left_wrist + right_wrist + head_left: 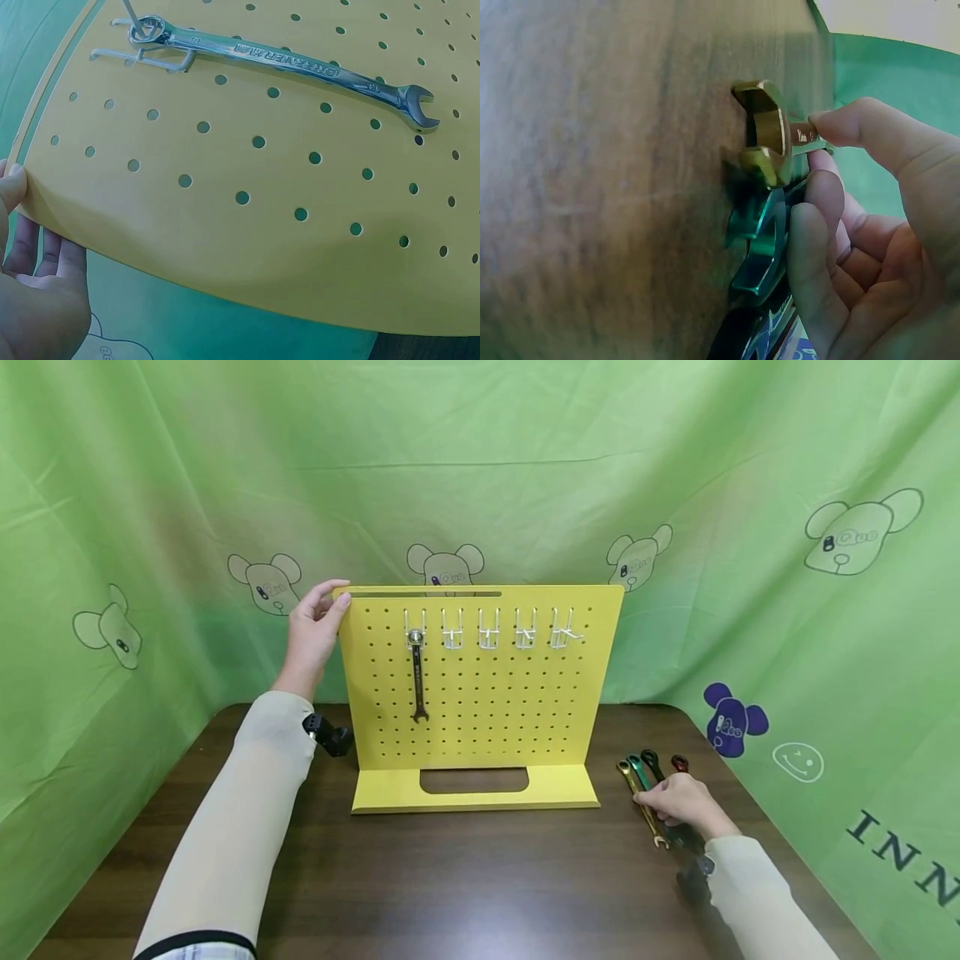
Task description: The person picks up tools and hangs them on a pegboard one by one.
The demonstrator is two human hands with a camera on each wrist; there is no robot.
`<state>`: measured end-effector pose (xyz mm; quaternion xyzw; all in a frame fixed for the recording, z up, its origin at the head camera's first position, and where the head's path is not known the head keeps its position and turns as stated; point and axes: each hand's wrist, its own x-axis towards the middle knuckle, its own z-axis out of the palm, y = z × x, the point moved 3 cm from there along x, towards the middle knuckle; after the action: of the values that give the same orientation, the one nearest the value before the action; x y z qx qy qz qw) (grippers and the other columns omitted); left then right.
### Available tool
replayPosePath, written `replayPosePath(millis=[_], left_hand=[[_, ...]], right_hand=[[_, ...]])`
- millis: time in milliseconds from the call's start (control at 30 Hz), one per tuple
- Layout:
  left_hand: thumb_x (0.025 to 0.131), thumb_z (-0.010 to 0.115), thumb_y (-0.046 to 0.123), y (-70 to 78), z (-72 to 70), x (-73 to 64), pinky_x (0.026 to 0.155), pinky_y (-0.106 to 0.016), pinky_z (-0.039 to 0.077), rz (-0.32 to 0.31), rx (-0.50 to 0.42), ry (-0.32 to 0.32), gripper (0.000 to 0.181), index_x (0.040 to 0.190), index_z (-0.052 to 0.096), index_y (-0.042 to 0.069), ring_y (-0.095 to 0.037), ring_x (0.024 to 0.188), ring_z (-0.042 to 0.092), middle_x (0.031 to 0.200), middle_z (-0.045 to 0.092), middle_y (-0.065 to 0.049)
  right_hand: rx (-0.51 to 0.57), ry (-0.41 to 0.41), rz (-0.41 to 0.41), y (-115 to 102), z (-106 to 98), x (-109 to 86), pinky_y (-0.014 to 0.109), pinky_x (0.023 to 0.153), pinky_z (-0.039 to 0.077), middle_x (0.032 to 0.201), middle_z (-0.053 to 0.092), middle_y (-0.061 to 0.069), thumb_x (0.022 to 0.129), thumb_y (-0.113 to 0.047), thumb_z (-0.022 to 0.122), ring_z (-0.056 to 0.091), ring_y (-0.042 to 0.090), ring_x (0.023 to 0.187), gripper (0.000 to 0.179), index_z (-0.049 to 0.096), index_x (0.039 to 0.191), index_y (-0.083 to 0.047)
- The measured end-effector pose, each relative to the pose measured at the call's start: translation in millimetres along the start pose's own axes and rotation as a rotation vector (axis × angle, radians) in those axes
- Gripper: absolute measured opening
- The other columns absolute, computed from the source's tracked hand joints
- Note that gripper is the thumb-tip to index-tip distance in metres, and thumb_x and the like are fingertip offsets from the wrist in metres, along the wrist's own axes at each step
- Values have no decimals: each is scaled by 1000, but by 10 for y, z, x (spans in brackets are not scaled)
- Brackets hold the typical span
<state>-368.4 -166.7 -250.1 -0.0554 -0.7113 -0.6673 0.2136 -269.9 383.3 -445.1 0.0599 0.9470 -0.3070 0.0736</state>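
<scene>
A yellow pegboard [480,693] stands upright on its base. At its upper left corner, my left hand [311,631] grips the edge, thumb in front and fingers behind. A silver combination wrench [418,681] hangs by its ring end from the leftmost white hook, and shows larger in the left wrist view. On the right, my right hand [682,802] pinches a gold wrench [769,135] between thumb and fingers. Beside it lie a green wrench [761,244], a black wrench [651,763] and a red wrench [679,763], partly hidden by the hand.
Several white wire hooks [489,631] line the board's upper part, to the right of the hanging wrench. The base [480,802] has a long cutout and sits on a dark wooden table [450,877]. Green printed curtain [525,460] surrounds the back and sides.
</scene>
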Motion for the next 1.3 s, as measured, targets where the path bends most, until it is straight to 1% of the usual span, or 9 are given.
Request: replayPosePath(millis=[267, 433, 533, 800, 967, 1167, 1300], left_hand=[[100, 63, 27, 3, 5, 4, 75, -22, 47, 2, -8, 4, 30, 130, 67, 22, -11, 88, 53, 101, 59, 1], [100, 63, 27, 5, 7, 6, 76, -22, 48, 3, -11, 1, 31, 130, 66, 21, -12, 89, 53, 103, 59, 1], [100, 64, 26, 5, 10, 6, 76, -22, 48, 3, -16, 2, 30, 129, 67, 22, -11, 89, 53, 102, 59, 1], [100, 63, 26, 10, 2, -3, 76, -22, 48, 2, -10, 1, 33, 132, 65, 18, -12, 89, 53, 102, 59, 1], [100, 64, 24, 13, 6, -15, 76, -23, 47, 22, -12, 13, 31, 130, 67, 18, -10, 88, 53, 99, 59, 2], [101, 63, 24, 22, 10, -17, 75, -22, 47, 22, -13, 15, 33, 132, 65, 15, -10, 87, 53, 99, 59, 2], [100, 64, 24, 29, 7, -13, 75, -21, 47, 11, -8, 15, 33, 132, 65, 16, -10, 87, 52, 99, 58, 2]], right_hand=[[54, -16, 12, 31, -8, 9, 32, 59, 56, 69, 65, 3, 89, -28, 73, 63, 17, 64, 29, 73, 83, 0], [69, -20, -12, 22, -21, -18, 34, 61, 57, 72, 65, 2, 90, -25, 73, 64, 17, 67, 27, 75, 88, 1], [67, -21, -18, 9, -31, -29, 35, 62, 58, 72, 65, 2, 91, -25, 73, 63, 16, 69, 27, 75, 89, 2], [64, -30, -19, -23, -47, -37, 35, 62, 58, 72, 65, 2, 93, -26, 72, 63, 17, 70, 27, 76, 89, 1], [113, -29, -27, -62, -70, -80, 36, 64, 58, 72, 68, 3, 93, -26, 72, 65, 17, 71, 28, 75, 90, 1], [145, -18, -50, -139, -98, -131, 34, 63, 56, 67, 62, 1, 93, -27, 73, 61, 16, 69, 27, 72, 88, 0], [153, -12, -90, -208, -122, -161, 33, 63, 56, 65, 59, 0, 95, -28, 71, 59, 16, 69, 29, 72, 94, 1]])
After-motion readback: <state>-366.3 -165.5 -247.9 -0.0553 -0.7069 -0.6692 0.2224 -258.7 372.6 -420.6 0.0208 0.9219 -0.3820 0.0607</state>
